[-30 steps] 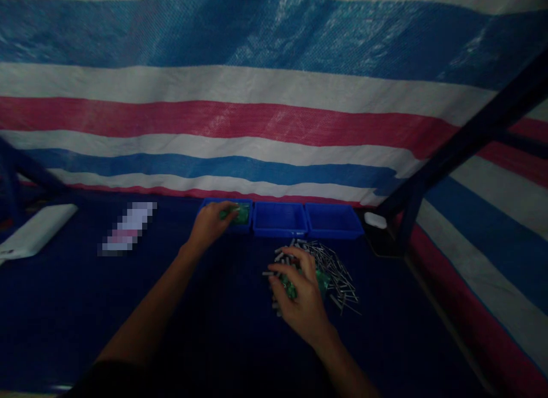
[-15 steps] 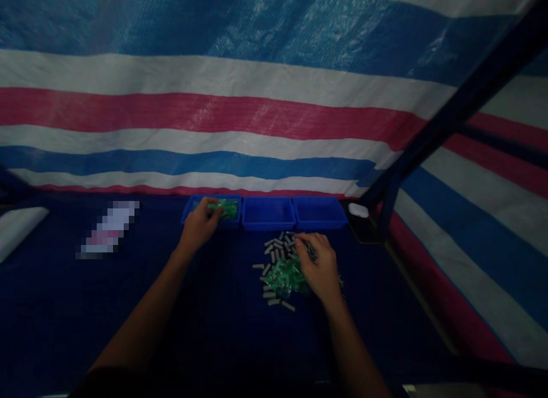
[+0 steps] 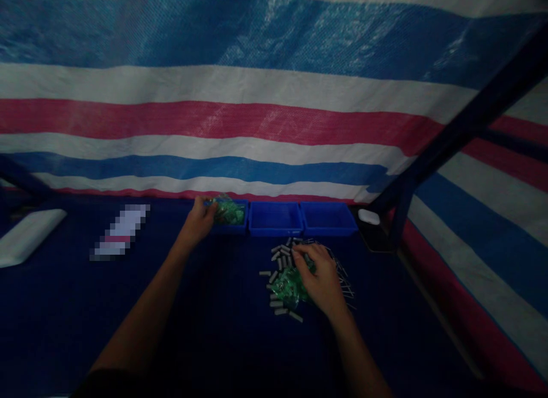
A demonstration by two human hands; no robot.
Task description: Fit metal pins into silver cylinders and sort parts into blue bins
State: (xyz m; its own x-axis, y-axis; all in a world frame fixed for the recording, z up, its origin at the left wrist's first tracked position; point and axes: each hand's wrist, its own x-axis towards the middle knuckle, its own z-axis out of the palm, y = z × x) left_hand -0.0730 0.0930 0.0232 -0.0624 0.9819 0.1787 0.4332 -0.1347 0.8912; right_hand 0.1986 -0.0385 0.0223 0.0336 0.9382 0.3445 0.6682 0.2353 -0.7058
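My left hand (image 3: 200,220) is at the left blue tray (image 3: 231,231), thumb and fingers pinched at the edge of a clear plastic packet with green contents (image 3: 229,210). More green packets lie in that tray, hard to tell apart in the dim light. Over a mixed pile on the dark blue table, my right hand (image 3: 320,275) curls with thumb and index finger close together; whatever is between them is too small to make out. Beneath and beside it are green packets (image 3: 287,286), short grey cylinders (image 3: 285,262) and thin metal pins (image 3: 347,289).
Two more blue trays, a middle one (image 3: 276,233) and a right one (image 3: 329,232), continue the row. A white case (image 3: 369,217) sits on a dark flat object at the right. To the left lie a blurred-out sheet (image 3: 124,229) and a white object (image 3: 32,235). Striped tarpaulin hangs behind.
The view has shifted, so the scene sits further right. My left hand has drawn slightly left within the left tray, and clear plastic now stands up beside its fingers. My right hand stays over the pile.
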